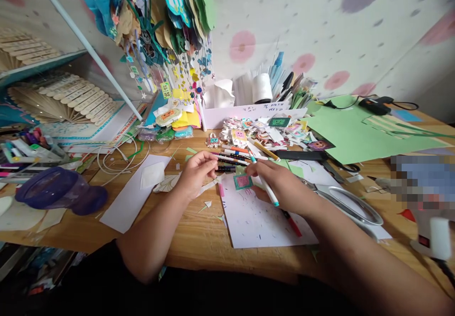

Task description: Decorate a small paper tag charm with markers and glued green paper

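My right hand [284,185] grips a white marker [267,188] with teal ends, slanted above a sheet of white paper [256,226]. A small pink card with a teal border [243,181] lies by its fingers, on the upper left part of the sheet. My left hand [197,173] is closed in a pinch left of the sheet; what its fingertips hold, if anything, I cannot make out. Several markers [236,157] lie in a row just beyond both hands. A red-and-black marker [292,223] rests on the paper, partly behind my right forearm.
Large silver scissors [350,204] lie at the right, beside a hot glue gun [424,211]. Paper cut-outs [263,131] are heaped at the back near green sheets [351,131]. A purple cup [60,190] lies on its side at the left, near a white cable [117,157].
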The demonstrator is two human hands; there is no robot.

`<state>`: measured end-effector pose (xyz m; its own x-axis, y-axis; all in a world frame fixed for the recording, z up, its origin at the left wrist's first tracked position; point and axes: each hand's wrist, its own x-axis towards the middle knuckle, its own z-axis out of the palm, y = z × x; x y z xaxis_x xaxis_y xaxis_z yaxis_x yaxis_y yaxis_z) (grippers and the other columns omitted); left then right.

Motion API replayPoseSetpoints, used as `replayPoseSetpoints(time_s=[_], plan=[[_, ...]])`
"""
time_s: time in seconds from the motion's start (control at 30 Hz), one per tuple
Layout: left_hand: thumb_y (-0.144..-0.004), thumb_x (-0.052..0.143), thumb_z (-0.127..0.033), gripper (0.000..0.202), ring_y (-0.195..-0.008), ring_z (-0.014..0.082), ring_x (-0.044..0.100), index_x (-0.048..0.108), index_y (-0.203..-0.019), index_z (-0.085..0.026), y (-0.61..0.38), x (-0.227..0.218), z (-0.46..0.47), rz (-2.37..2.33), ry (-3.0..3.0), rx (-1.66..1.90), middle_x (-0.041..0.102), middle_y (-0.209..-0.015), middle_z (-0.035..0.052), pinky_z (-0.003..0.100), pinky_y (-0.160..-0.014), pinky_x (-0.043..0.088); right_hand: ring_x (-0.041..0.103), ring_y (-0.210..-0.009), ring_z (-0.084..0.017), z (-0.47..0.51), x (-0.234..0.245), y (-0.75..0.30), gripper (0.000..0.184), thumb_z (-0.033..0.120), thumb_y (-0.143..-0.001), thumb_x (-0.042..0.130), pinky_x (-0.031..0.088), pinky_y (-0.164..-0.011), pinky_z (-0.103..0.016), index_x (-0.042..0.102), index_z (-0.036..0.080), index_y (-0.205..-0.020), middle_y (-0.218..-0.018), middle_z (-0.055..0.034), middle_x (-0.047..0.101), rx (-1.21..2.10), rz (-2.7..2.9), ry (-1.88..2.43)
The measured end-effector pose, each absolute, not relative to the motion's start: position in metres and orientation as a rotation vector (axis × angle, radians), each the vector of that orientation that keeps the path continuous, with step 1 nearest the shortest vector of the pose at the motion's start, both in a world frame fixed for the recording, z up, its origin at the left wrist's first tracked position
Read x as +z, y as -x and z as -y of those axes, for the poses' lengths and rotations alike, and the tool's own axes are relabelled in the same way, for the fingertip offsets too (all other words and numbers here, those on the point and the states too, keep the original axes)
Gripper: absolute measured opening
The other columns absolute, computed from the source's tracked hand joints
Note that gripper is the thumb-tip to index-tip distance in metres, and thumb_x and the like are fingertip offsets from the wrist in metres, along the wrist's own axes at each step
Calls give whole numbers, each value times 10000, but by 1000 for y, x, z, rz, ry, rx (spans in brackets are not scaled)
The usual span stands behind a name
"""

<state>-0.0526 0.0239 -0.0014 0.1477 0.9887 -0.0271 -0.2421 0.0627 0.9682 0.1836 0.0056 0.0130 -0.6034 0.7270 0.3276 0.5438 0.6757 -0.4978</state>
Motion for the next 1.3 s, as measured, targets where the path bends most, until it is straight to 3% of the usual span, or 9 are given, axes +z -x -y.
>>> replayPoseSetpoints(time_s=[0.17,0.3,0.4,0.5,0.6,0.7,0.87,1.03,1.3], plan=[[-768,655,-221,119,-485,60,519,589,-822,-138,50,4,-18,-779,-1040,1173,609,-689,-10,198,-491,444,631,-846,-274,-8,14,-185,218,193,-754,656,493,-717,-391,653,181,-972,-922,-123,691,487,2486,1010],[-816,590,-189,74,-492,89,591,538,-852,-150,46,6,-11,-664,-1040,1086,660,-848,22,234,-474,493,637,-841,-220,-7,15,-191,373,425,-879,554,508,-743,-383,622,234,-1192,-970,-73,690,914,1858,892],[-781,543,-98,102,-432,82,574,493,-835,-168,43,6,-8,-610,-941,1072,672,-821,6,232,-442,496,591,-691,-168,-5,14,-186,378,507,-874,526,524,-652,-347,710,245,-1076,-813,-34,672,1186,1348,719],[-692,503,-45,175,-340,62,490,469,-798,-180,43,9,-6,-531,-809,1048,636,-670,-32,193,-372,446,513,-533,-120,-2,13,-173,227,406,-782,653,504,-544,-301,753,202,-796,-674,-16,646,1293,1110,704],[-699,514,-102,127,-283,35,393,463,-775,-190,43,14,-3,-447,-692,1018,567,-580,-60,161,-325,377,506,-481,-108,1,12,-161,69,257,-684,707,461,-483,-264,675,196,-691,-571,26,592,1375,1044,719],[-749,539,-183,77,-250,14,311,467,-772,-197,43,17,0,-394,-622,1020,502,-545,-79,151,-293,292,546,-510,-121,4,10,-155,92,193,-677,692,450,-505,-261,601,197,-659,-551,35,592,1405,1058,694],[-764,549,-213,120,-219,2,225,431,-750,-207,44,21,3,-318,-570,1026,453,-524,-95,172,-262,191,570,-511,-134,7,8,-150,97,184,-700,685,448,-517,-271,596,192,-662,-538,20,640,1444,1109,682],[-721,592,-197,171,-204,6,226,422,-741,-212,42,22,5,-286,-570,1010,455,-506,-103,169,-246,185,577,-513,-136,11,7,-147,103,195,-710,696,454,-524,-276,597,200,-680,-549,19,662,1455,1083,628],[-774,598,-290,194,-204,12,190,428,-720,-212,40,22,5,-319,-610,1031,400,-491,-102,169,-256,200,567,-482,-138,12,14,-149,120,212,-695,690,448,-501,-284,577,208,-655,-519,27,637,1354,1104,636]])
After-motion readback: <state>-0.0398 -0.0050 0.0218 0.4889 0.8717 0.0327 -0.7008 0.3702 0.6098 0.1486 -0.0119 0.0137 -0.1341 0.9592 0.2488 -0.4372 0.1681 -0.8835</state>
